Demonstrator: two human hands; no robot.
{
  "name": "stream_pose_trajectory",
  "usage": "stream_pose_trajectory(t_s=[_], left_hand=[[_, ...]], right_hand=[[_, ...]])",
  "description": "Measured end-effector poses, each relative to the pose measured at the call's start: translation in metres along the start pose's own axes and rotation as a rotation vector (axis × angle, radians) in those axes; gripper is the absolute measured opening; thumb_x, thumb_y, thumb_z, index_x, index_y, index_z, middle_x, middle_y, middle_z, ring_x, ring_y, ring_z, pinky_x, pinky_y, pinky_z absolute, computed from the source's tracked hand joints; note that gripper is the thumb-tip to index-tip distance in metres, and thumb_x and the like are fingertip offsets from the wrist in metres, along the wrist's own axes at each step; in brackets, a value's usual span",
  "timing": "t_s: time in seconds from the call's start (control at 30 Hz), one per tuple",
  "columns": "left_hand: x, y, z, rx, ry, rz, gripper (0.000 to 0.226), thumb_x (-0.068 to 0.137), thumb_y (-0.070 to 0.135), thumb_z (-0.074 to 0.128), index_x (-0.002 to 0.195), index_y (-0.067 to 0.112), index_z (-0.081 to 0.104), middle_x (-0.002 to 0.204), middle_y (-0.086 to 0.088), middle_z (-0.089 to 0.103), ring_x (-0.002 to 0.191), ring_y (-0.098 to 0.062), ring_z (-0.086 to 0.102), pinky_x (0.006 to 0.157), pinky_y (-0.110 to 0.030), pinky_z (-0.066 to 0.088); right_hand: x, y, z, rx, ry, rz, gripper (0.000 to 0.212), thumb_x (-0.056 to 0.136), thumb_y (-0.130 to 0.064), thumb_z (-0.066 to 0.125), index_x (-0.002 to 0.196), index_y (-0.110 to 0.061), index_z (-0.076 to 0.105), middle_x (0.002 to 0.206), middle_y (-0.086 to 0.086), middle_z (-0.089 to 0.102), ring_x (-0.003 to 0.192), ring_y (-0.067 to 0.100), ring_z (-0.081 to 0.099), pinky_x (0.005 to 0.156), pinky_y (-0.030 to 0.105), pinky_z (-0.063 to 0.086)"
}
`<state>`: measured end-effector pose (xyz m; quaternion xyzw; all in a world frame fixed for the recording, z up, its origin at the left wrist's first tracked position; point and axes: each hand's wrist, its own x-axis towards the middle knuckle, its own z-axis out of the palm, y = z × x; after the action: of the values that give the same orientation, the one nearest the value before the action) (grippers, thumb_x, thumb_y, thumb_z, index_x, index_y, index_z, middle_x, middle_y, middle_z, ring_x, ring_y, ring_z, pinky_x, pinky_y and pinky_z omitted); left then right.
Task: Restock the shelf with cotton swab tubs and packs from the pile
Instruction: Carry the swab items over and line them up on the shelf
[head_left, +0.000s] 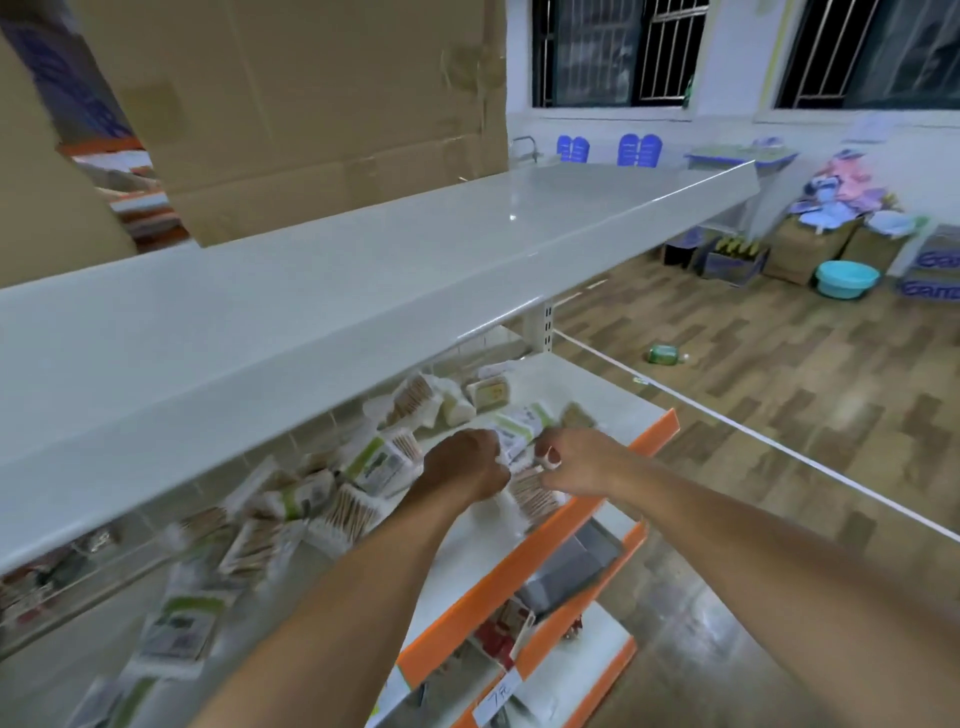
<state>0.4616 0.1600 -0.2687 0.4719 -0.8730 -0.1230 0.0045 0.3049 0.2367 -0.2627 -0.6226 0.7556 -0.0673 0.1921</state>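
Nearest thing in shot is the 2 forearms reaching in under the top shelf (363, 291). Left hand (465, 467) is knuckles-up with its fingers curled down around a pack (517, 434). Right hand (574, 465) sits just beside it on the right, fingers bent in and pinching the same bunch of packs from the other side, I think; it's blurry there, so I can't tell exactly which pack each finger has.

The key bit: the green-and-white pack sticks out past the knuckles, long axis running away from the person toward the back of the shelf. A 2nd pack (535, 493) with the swab sticks showing lies right under both hands, near the orange shelf edge (519, 566).

The pile (291, 509) spreads off to the left, so the left hand is nearer to it. Further back there are a few more packs (415, 397) against the rear of the shelf.

My guess is the held pack gets set down toward the bare right end.
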Motion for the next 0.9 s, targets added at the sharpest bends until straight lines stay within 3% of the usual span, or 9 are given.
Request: stream_pose_trajectory(t_s=[0.3, 0.43, 0.6, 0.73, 0.8, 0.9], left_hand=[[0.052, 0.019, 0.006, -0.025, 0.076, 0.019, 0.041, 0.087, 0.034, 0.060, 0.124, 0.018, 0.062, 0.124, -0.008, 0.066, 0.114, -0.027, 0.062, 0.091, -0.034, 0.049], [0.075, 0.028, 0.009, -0.074, 0.098, -0.025, 0.042, 0.085, 0.031, 0.061, 0.125, 0.019, 0.062, 0.126, -0.007, 0.066, 0.117, -0.026, 0.061, 0.096, -0.032, 0.046], [0.101, 0.040, 0.012, -0.117, 0.110, -0.124, 0.042, 0.089, 0.034, 0.060, 0.126, 0.015, 0.061, 0.126, -0.008, 0.065, 0.115, -0.026, 0.061, 0.095, -0.033, 0.050], [0.110, 0.052, 0.017, -0.122, 0.144, -0.197, 0.041, 0.090, 0.032, 0.058, 0.126, 0.014, 0.061, 0.127, -0.010, 0.064, 0.117, -0.027, 0.060, 0.092, -0.032, 0.049], [0.110, 0.056, 0.019, -0.135, 0.151, -0.242, 0.041, 0.090, 0.032, 0.058, 0.126, 0.013, 0.061, 0.128, -0.010, 0.063, 0.117, -0.028, 0.059, 0.093, -0.033, 0.050], [0.108, 0.057, 0.023, -0.151, 0.176, -0.344, 0.041, 0.089, 0.033, 0.059, 0.124, 0.012, 0.060, 0.127, -0.012, 0.062, 0.116, -0.029, 0.059, 0.094, -0.037, 0.051]], right_hand=[[0.037, 0.052, -0.028, -0.020, 0.008, 0.057, 0.052, 0.082, -0.023, 0.065, 0.133, -0.021, 0.055, 0.125, 0.003, 0.058, 0.108, 0.022, 0.059, 0.085, 0.034, 0.054], [0.060, 0.074, -0.037, -0.049, 0.009, 0.042, 0.059, 0.082, -0.026, 0.066, 0.137, -0.019, 0.048, 0.127, 0.005, 0.050, 0.114, 0.024, 0.054, 0.089, 0.034, 0.051], [0.090, 0.100, -0.047, -0.052, -0.008, 0.047, 0.060, 0.087, -0.036, 0.065, 0.140, -0.016, 0.043, 0.132, 0.010, 0.047, 0.115, 0.028, 0.053, 0.082, 0.032, 0.045], [0.109, 0.109, -0.052, -0.046, -0.072, 0.068, 0.057, 0.090, -0.046, 0.059, 0.131, -0.009, 0.047, 0.126, 0.012, 0.055, 0.109, 0.028, 0.058, 0.079, 0.032, 0.047], [0.115, 0.111, -0.050, 0.002, -0.120, 0.067, 0.048, 0.090, -0.043, 0.059, 0.123, -0.008, 0.050, 0.117, 0.012, 0.060, 0.104, 0.027, 0.059, 0.081, 0.033, 0.048], [0.120, 0.116, -0.047, 0.120, -0.172, 0.042, 0.027, 0.087, -0.031, 0.060, 0.102, -0.010, 0.054, 0.097, 0.011, 0.062, 0.083, 0.024, 0.059, 0.068, 0.033, 0.048]])
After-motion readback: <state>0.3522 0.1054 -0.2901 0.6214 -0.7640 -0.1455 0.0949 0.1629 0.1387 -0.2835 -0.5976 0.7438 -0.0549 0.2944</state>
